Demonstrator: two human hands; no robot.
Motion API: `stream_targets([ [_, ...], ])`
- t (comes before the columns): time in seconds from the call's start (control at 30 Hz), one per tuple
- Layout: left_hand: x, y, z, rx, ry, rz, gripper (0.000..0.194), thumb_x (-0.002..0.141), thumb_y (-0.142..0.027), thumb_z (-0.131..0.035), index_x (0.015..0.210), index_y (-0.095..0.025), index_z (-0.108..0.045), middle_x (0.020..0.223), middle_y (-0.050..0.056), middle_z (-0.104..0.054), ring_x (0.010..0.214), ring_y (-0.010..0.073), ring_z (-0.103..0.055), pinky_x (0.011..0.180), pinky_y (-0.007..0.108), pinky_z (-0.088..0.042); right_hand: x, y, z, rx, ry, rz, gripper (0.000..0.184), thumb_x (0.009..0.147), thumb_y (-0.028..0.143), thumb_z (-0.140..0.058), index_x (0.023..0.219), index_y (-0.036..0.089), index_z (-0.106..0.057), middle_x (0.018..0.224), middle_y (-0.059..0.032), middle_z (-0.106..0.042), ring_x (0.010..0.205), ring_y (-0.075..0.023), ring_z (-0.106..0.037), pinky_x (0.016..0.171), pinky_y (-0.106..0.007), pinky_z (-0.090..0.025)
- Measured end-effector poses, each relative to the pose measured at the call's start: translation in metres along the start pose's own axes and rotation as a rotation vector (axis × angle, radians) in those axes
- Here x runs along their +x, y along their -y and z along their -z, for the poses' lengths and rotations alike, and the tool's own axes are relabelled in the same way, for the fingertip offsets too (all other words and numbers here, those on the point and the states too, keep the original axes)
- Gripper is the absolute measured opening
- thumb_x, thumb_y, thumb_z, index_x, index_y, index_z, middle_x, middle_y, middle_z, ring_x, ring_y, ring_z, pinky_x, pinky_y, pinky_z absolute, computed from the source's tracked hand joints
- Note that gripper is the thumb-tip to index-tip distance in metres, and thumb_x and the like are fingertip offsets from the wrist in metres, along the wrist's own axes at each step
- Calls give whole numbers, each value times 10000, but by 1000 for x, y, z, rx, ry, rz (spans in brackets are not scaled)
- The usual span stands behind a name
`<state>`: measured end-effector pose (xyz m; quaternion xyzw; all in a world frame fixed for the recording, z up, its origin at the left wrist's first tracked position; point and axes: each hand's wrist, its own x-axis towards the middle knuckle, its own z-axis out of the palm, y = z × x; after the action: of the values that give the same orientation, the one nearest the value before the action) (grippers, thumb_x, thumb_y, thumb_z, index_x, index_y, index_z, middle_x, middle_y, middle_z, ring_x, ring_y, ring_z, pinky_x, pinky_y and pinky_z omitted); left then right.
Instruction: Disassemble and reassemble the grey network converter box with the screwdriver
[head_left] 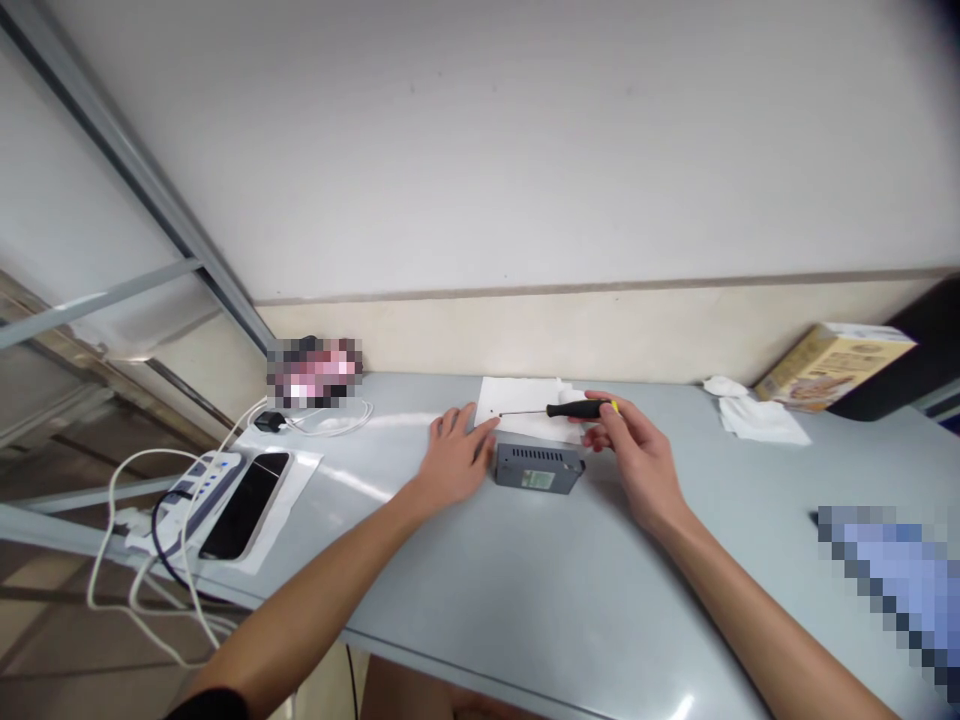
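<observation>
My right hand (637, 450) grips a screwdriver (577, 409) with a black handle and a yellow end. Its thin shaft points left, and a small dark screw (500, 415) shows at the tip, over a white sheet of paper (517, 393). Another small dark speck lies on the sheet nearby. With fingers spread, my left hand (456, 462) rests on the table beside the paper's left edge, index finger reaching toward the screwdriver tip. Between my hands a dark grey metal box (538, 470) stands on the table, with vent slots and a pale label facing me.
On the left lie a smartphone (247, 505), a power strip (199, 490) with white cables, and a black plug (269, 421). Crumpled tissues (761, 418) and a yellow carton (832, 367) stand at the back right. A wall closes off the table's (450, 590) far side. Two items are pixelated.
</observation>
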<state>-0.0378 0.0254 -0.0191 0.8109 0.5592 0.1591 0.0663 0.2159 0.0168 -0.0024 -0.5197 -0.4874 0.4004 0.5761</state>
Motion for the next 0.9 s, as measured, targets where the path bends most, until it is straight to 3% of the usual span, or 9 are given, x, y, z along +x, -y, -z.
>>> stream_targets([
  [0.17,3,-1,4,-139,-77,24,348,1073,-335,-492,1393,-284,-621,1465,92,-577,1376,302,-443,1158,547,-358,-3,2,-1,31,25,-3,449,944,630,-623,1186,267,-727,907,-47,-758,708,-186,-576,743,-359,-487],
  [0.4,9,0,5,-268,-199,83,110,1003,-336,-669,1038,-289,-763,1233,46,-678,1235,269,-522,1073,484,-409,-5,3,-1,51,74,2,440,950,626,-611,1182,269,-723,918,-49,-762,704,-192,-588,753,-379,-485],
  [0.9,8,2,6,-222,-194,74,148,1013,-339,-657,1011,-278,-792,1157,51,-716,1189,269,-529,1044,483,-413,1,0,3,144,32,-8,452,932,644,-623,1147,257,-712,904,-40,-758,669,-180,-582,691,-346,-480],
])
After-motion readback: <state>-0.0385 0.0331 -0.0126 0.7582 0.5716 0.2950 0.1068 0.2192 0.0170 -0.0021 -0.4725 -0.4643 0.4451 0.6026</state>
